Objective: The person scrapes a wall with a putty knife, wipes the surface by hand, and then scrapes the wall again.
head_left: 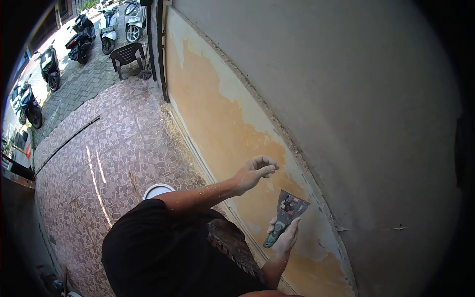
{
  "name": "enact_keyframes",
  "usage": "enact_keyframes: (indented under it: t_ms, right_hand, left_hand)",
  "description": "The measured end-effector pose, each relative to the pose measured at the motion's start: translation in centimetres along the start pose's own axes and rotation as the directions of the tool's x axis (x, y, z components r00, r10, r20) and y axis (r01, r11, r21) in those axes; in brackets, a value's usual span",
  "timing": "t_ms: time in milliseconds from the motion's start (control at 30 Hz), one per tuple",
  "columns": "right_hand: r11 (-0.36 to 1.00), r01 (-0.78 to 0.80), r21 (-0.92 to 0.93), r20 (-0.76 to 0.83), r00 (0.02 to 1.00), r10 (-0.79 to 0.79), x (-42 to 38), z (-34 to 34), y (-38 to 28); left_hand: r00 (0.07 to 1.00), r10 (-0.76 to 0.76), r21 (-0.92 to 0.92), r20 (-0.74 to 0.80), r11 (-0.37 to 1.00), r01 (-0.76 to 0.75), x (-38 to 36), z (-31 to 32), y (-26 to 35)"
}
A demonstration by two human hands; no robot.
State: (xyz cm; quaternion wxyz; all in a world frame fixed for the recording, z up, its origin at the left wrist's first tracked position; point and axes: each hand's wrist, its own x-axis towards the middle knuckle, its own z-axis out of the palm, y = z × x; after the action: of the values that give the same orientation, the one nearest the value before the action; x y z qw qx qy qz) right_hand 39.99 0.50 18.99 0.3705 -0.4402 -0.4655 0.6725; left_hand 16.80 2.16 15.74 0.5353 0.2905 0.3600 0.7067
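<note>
My right hand [286, 241] grips a paint scraper [281, 222] by its dark green handle. The wide, stained metal blade points up, close to the wall. My left hand [257, 173] is raised in front of the wall, its dusty fingers curled in and the tips close to the thumb; I see nothing in them. Both hands are near the lower wall panel [217, 119], where patches of orange-tan surface show between pale, flaking paint. Light flecks cling to my left forearm.
A rough ledge [269, 115] separates the panel from the plain grey wall [346, 89]. Flakes lie along the tiled floor [123, 143]. A white round bucket or lid [158, 190] is beside my left arm. Further off are a dark plastic chair [127, 54] and several parked scooters [81, 42].
</note>
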Motion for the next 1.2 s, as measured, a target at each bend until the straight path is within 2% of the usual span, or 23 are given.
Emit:
enact_keyframes:
  t_ms: [133,367,467,567,733,833,867,933,1000,1033,1100,1200]
  right_hand:
    - [1.000,0.026,-0.014,0.027,0.999,-0.026,2.9,2.2,-0.3]
    - [0.999,0.018,-0.030,-0.063,0.998,-0.020,5.1,3.4,-1.3]
    - [0.998,0.016,0.059,-0.016,1.000,-0.015,5.9,2.5,-1.2]
    - [0.994,0.002,0.113,-0.050,0.999,0.004,7.2,2.7,-1.1]
    - [0.997,0.002,0.081,-0.024,1.000,0.000,9.9,4.2,-0.8]
    - [0.995,0.022,0.096,0.017,1.000,-0.024,10.6,6.7,-1.0]
    - [0.997,0.062,0.052,0.074,0.995,-0.066,10.8,7.2,-0.9]
    - [0.997,0.076,0.033,0.090,0.993,-0.079,11.5,8.8,-0.4]
    - [0.998,0.059,0.002,0.091,0.994,-0.059,12.3,10.8,0.0]
    - [0.999,0.052,-0.008,0.080,0.996,-0.051,12.6,11.9,0.1]
    - [0.999,0.043,-0.006,0.042,0.998,-0.042,13.5,14.2,0.5]
    - [0.995,0.046,0.092,-0.002,0.999,-0.046,16.4,19.2,1.8]
  left_hand:
    - [0.963,0.221,0.097,-0.152,0.973,-0.208,3.1,-6.3,4.2]
    - [0.906,0.336,0.240,-0.259,0.930,-0.277,7.3,-10.8,7.5]
    - [0.897,0.323,0.234,-0.302,0.937,-0.259,7.9,-10.6,7.0]
    - [0.893,0.327,0.278,-0.309,0.929,-0.245,7.9,-10.8,7.1]
    - [0.910,0.282,0.256,-0.305,0.944,-0.207,8.3,-11.5,6.5]
    - [0.949,0.165,0.169,-0.270,0.978,-0.123,8.4,-11.1,5.9]
    - [0.949,0.184,0.171,-0.255,0.975,-0.143,8.6,-11.2,5.5]
    - [0.950,0.205,0.163,-0.237,0.972,-0.169,9.8,-11.9,6.1]
    - [0.775,0.571,0.577,-0.270,0.741,-0.345,11.0,-13.1,7.7]
    - [0.782,0.559,0.567,-0.277,0.752,-0.337,11.6,-14.2,8.5]
    - [0.629,0.751,0.858,-0.203,0.446,-0.256,13.5,-17.1,10.0]
    - [0.674,0.716,0.869,-0.184,0.439,-0.229,16.9,-23.0,10.8]
